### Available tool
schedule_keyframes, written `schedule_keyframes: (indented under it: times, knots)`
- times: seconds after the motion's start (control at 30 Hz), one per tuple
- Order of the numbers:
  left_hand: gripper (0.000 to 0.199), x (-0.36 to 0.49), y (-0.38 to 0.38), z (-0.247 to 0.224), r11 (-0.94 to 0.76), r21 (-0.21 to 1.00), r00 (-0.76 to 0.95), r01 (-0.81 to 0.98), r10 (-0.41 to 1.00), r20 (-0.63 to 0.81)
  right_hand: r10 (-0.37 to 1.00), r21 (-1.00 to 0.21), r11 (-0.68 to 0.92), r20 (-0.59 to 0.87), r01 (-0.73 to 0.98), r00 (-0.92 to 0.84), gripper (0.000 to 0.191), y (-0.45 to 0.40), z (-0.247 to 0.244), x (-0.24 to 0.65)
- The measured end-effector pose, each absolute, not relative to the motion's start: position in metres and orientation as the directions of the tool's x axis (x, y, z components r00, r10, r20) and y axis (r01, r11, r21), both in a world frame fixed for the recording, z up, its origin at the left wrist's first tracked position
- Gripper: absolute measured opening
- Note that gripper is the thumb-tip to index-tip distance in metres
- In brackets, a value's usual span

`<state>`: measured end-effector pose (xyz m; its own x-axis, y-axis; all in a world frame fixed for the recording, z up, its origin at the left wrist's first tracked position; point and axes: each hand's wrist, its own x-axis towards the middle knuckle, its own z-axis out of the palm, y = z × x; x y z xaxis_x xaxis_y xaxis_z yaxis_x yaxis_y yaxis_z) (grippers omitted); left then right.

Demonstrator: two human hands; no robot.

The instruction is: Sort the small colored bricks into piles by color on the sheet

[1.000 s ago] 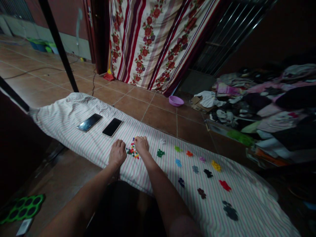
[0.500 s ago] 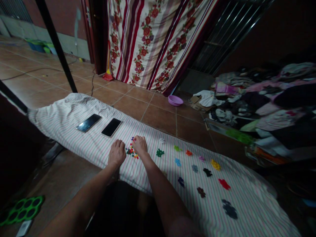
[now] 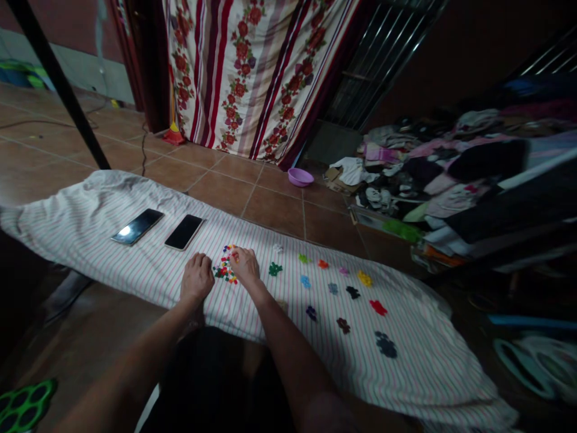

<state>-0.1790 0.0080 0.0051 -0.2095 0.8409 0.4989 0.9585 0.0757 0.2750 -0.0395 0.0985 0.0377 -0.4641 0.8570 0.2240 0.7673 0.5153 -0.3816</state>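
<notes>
A loose pile of small mixed-colour pieces (image 3: pixel 224 272) lies on a striped cloth (image 3: pixel 148 264). My right hand (image 3: pixel 246 264) is at the pile's right side, thumb and fingers pinched together; whatever is between the fingertips is too small to make out. Just left of the pile, my left hand (image 3: pixel 197 278) rests on the cloth with its fingers curled in, and nothing shows in it. Single-colour heaps spread out to the right, among them green pieces (image 3: pixel 274 269), white pieces (image 3: pixel 277 248), light blue pieces (image 3: pixel 305 281), yellow pieces (image 3: pixel 365 278) and red pieces (image 3: pixel 377 307).
Two phones, one with a shiny screen (image 3: pixel 137 227) and one dark (image 3: pixel 184 232), lie left of the pile. Beyond the cloth are a tiled floor (image 3: pixel 225 187), a purple basin (image 3: pixel 300 177) and a flowered curtain (image 3: pixel 252 72). Heaped clothes (image 3: pixel 433 162) fill the right side.
The view has swung to the right, so everything sits further left in the picture. Both hands stay beside the mixed pile, the right still pinched and the left still curled.
</notes>
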Motion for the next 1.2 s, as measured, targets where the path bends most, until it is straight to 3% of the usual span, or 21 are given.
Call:
schedule_keyframes:
  times: [0.33,0.77,1.2]
  knots:
    - [0.013,-0.181,0.006,0.008,0.059,0.244,-0.178,0.968,0.849,0.497,0.873,-0.341,0.485,0.235,0.805,-0.426,0.024,0.088,0.045,0.003]
    - [0.017,-0.184,0.005,0.009,0.043,0.203,-0.139,0.978,0.862,0.487,0.944,-0.391,0.314,0.222,0.865,-0.243,0.017,0.074,0.043,0.078]
    - [0.019,-0.183,0.004,0.012,0.065,0.174,-0.141,0.983,0.872,0.469,0.939,-0.394,0.213,0.335,0.894,-0.076,0.017,0.070,0.035,0.153]
